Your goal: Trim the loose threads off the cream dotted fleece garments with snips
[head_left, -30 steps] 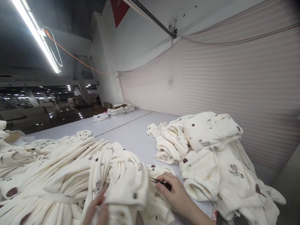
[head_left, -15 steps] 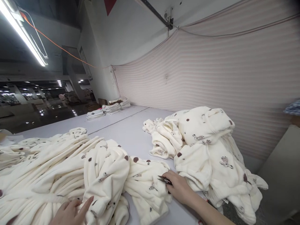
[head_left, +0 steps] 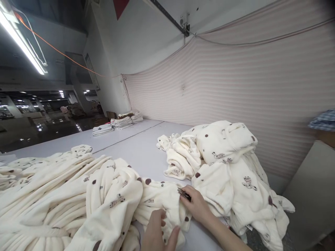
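Note:
My right hand point(head_left: 197, 206) is closed round a small pair of dark thread snips point(head_left: 184, 195); their tips point left. It rests at the right edge of a cream fleece garment point(head_left: 154, 190) printed with brown dots and small striped animals. Low in the view, my left hand point(head_left: 155, 233) hangs over the front of the same garment, thumb and fingers apart. Whether its fingertips touch the cloth, I cannot tell. Left of both hands spreads a large heap of the same cream fleece point(head_left: 62, 195), its folds running toward me.
A second pile of cream fleece garments point(head_left: 225, 146) stands to the right, spilling over the table edge. Stacks of folded white cloth point(head_left: 121, 122) lie at the back of the pale table point(head_left: 131, 139). A striped pink sheet point(head_left: 235, 76) hangs behind.
My left hand has left the heap on the left and moved right, over the garment by my right hand. The right hand still holds the snips, now angled slightly differently.

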Available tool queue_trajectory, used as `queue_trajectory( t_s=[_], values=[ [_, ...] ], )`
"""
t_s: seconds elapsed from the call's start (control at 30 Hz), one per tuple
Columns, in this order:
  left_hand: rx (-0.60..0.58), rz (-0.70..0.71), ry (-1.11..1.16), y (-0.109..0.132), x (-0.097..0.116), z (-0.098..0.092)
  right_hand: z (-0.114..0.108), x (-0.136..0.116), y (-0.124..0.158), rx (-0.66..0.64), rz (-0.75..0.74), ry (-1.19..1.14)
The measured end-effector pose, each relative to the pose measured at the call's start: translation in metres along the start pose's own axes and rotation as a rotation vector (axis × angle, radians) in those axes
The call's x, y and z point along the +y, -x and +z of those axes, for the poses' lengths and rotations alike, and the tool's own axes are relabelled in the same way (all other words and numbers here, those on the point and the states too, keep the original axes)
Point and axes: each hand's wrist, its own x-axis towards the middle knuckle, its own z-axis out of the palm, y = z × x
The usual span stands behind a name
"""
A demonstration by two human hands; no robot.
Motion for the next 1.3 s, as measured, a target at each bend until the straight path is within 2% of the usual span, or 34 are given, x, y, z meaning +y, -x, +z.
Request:
queue_trajectory(
  t_s=[0.07,0.13,0.2,0.3,0.4,0.5,0.7,0.83,0.97,1.07,1.2,1.3],
  values=[
    [0.019,-0.103,0.092,-0.004,0.004,0.021,-0.002,-0.011,0.005,0.006,-0.043,-0.027],
    [0.017,-0.187,0.178,-0.009,0.003,0.027,-0.004,-0.019,0.011,0.007,-0.077,-0.044],
    [-0.015,-0.256,0.266,-0.013,0.000,0.023,-0.003,-0.023,0.013,0.008,-0.106,-0.043],
    [-0.127,-0.359,0.460,-0.017,-0.004,0.009,0.003,-0.025,0.009,0.024,-0.117,-0.016],
    [-0.245,-0.504,0.707,-0.021,-0.010,-0.006,0.011,-0.026,0.001,0.043,-0.076,0.007],
    [-0.304,-0.615,0.905,-0.023,-0.017,-0.016,0.010,-0.032,0.001,0.009,-0.053,-0.001],
    [-0.391,-0.675,1.266,-0.024,-0.024,-0.019,-0.012,-0.052,0.021,-0.167,-0.061,-0.113],
    [-0.498,-0.615,1.394,-0.025,-0.018,-0.024,-0.014,-0.059,0.021,-0.142,-0.048,-0.089],
    [-0.558,-0.609,1.438,-0.022,-0.013,-0.029,-0.005,-0.057,0.015,-0.140,0.032,-0.205],
    [-0.471,-0.695,1.375,-0.022,-0.011,-0.035,-0.001,-0.055,0.013,-0.166,0.029,-0.286],
    [-0.096,-0.790,1.029,-0.034,-0.009,-0.059,-0.008,-0.043,0.014,-0.131,0.077,-0.472],
    [0.162,-0.763,0.898,-0.045,-0.009,-0.086,-0.009,-0.027,0.026,-0.204,0.129,-0.401]
  ],
)
